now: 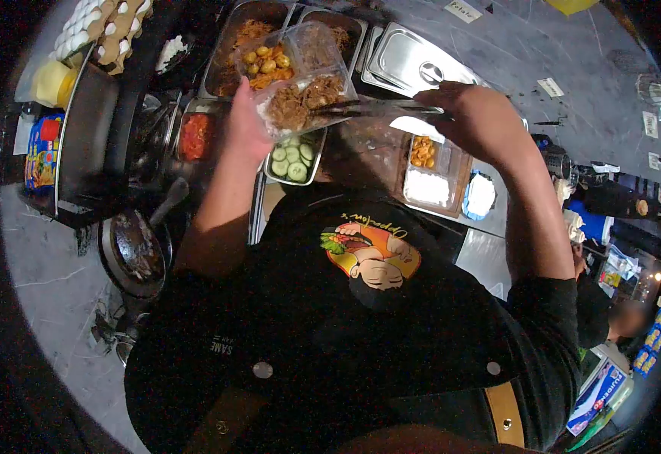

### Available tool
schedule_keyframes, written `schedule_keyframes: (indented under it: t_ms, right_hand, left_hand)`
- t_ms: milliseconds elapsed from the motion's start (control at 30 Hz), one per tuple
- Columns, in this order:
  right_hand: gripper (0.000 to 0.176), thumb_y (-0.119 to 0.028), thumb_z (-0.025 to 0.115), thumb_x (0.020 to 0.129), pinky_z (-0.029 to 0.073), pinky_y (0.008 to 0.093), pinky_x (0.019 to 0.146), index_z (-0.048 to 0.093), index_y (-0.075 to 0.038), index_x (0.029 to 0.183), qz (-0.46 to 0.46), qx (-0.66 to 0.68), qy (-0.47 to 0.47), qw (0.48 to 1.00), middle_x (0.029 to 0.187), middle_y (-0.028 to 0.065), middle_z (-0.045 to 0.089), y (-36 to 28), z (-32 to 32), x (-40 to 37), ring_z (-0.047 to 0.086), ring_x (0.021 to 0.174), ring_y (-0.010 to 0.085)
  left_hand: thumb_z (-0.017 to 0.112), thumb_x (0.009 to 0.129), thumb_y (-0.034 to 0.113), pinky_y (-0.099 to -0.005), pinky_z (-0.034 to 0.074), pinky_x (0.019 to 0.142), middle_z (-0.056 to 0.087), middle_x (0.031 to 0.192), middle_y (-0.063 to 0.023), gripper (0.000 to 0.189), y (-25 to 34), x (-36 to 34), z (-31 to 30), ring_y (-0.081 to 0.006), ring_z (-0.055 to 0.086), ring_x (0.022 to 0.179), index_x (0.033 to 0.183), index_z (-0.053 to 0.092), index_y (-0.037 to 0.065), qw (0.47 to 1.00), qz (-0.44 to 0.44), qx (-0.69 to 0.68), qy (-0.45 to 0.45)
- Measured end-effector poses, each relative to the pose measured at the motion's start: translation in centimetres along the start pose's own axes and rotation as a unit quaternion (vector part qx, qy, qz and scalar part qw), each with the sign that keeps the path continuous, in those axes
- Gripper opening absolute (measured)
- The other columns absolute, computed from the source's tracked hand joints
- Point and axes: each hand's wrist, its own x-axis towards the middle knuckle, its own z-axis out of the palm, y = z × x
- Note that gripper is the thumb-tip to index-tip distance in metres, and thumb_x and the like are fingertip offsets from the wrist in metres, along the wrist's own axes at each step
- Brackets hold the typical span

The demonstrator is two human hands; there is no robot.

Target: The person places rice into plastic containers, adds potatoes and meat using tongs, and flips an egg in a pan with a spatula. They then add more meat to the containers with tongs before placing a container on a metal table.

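My left hand [246, 125] is closed on the near side of a clear plastic food container [264, 130], holding it tilted above the metal pans. In its compartments lie small round yellow-brown pieces, possibly baby potatoes [267, 59], and shredded brown meat [308, 102] over something white, probably rice. My right hand [476, 115] is wrapped round a pair of tongs [380, 107], whose tips reach the meat. Beneath the container, metal pans [211, 69] hold shredded orange-brown food. Just below it, sliced cucumber [294, 159] fills a smaller pan.
A second filled container [430, 175] stands on the counter at right, near stacked metal lids [414, 59]. Chopped red food [195, 135] is in a pan at left, with a frying pan [135, 250] and egg trays [107, 34] beyond. Another person [603, 314] is at far right.
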Motion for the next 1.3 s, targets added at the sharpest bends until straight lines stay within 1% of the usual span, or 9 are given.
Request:
schedule_keyframes:
  t_ms: [67,133,233,300,433,733,967,1133,1300]
  right_hand:
    - [0.038,-0.014,0.075,0.089,0.058,0.0451,0.083,0.075,-0.014,0.127,0.029,0.010,0.030,0.999,0.114,0.0140,0.076,0.9,-0.5,0.0,0.073,0.096,0.0383]
    - [0.039,-0.013,0.074,0.089,0.059,0.0451,0.083,0.075,-0.014,0.127,0.002,0.012,0.044,0.999,0.115,0.0139,0.076,1.5,-0.7,-0.3,0.073,0.097,0.0382]
    - [0.039,-0.012,0.075,0.088,0.059,0.0450,0.083,0.075,-0.014,0.127,0.036,0.069,0.005,0.997,0.115,0.0141,0.076,0.6,-1.5,-0.7,0.073,0.096,0.0378]
    - [0.042,-0.010,0.076,0.087,0.059,0.0446,0.083,0.074,-0.013,0.128,-0.021,0.043,0.020,0.999,0.115,0.0143,0.076,0.2,-1.2,-0.7,0.074,0.095,0.0374]
    - [0.044,-0.007,0.077,0.086,0.059,0.0439,0.082,0.074,-0.013,0.129,0.004,-0.005,0.017,1.000,0.115,0.0150,0.076,1.3,0.0,-0.3,0.074,0.094,0.0368]
    - [0.037,-0.010,0.078,0.089,0.058,0.0436,0.079,0.075,-0.011,0.126,-0.010,0.105,0.073,0.992,0.115,0.0153,0.076,1.0,-1.0,0.4,0.073,0.090,0.0374]
    - [0.036,-0.014,0.078,0.089,0.059,0.0432,0.083,0.076,-0.013,0.125,-0.038,0.063,0.034,0.997,0.115,0.0143,0.077,2.1,-0.5,-0.1,0.074,0.095,0.0374]
    - [0.039,-0.010,0.077,0.088,0.058,0.0432,0.087,0.076,-0.013,0.126,0.033,0.028,-0.060,0.997,0.118,0.0147,0.076,1.9,0.5,0.2,0.074,0.099,0.0378]
    - [0.037,-0.015,0.077,0.090,0.058,0.0458,0.086,0.075,-0.015,0.127,0.040,0.111,-0.010,0.993,0.119,0.0136,0.076,1.5,-1.0,-0.1,0.073,0.101,0.0381]
  left_hand:
    - [0.044,0.105,0.068,-0.0581,0.044,0.117,0.060,0.148,-0.0228,0.088,0.0,0.2,-0.2,-0.0396,0.057,0.137,0.148,0.049,-0.008,1.000,0.019,0.004,-0.012]
    - [0.032,0.112,0.060,-0.0569,0.046,0.116,0.062,0.146,-0.0195,0.075,0.3,0.0,0.0,-0.0353,0.060,0.136,0.146,0.054,-0.003,1.000,-0.015,-0.010,0.000]
    - [0.032,0.112,0.060,-0.0567,0.045,0.116,0.063,0.145,-0.0197,0.076,0.5,-0.6,0.8,-0.0354,0.060,0.136,0.146,0.054,-0.004,1.000,-0.014,-0.005,0.008]
    - [0.033,0.112,0.061,-0.0567,0.045,0.116,0.063,0.144,-0.0198,0.077,0.4,-0.3,0.3,-0.0354,0.060,0.136,0.146,0.055,-0.004,1.000,-0.014,-0.005,-0.003]
    - [0.035,0.110,0.063,-0.0567,0.046,0.116,0.064,0.143,-0.0199,0.079,0.4,0.0,-0.3,-0.0354,0.061,0.134,0.144,0.056,-0.005,1.000,-0.015,0.005,-0.007]
    - [0.038,0.110,0.063,-0.0561,0.047,0.114,0.064,0.142,-0.0197,0.078,-0.1,0.5,-0.4,-0.0351,0.061,0.133,0.142,0.058,-0.005,1.000,0.011,-0.009,-0.007]
    - [0.045,0.107,0.064,-0.0591,0.043,0.117,0.059,0.150,-0.0218,0.081,-0.1,0.2,-0.6,-0.0400,0.057,0.137,0.149,0.049,-0.005,1.000,-0.011,-0.010,-0.009]
    - [0.044,0.106,0.066,-0.0614,0.042,0.118,0.058,0.152,-0.0220,0.084,0.0,0.0,-0.4,-0.0411,0.056,0.139,0.152,0.047,-0.005,1.000,-0.025,-0.013,-0.007]
    - [0.044,0.106,0.066,-0.0598,0.042,0.118,0.057,0.152,-0.0224,0.086,-0.3,0.2,-0.7,-0.0404,0.056,0.139,0.151,0.048,-0.006,1.000,-0.023,-0.003,-0.022]
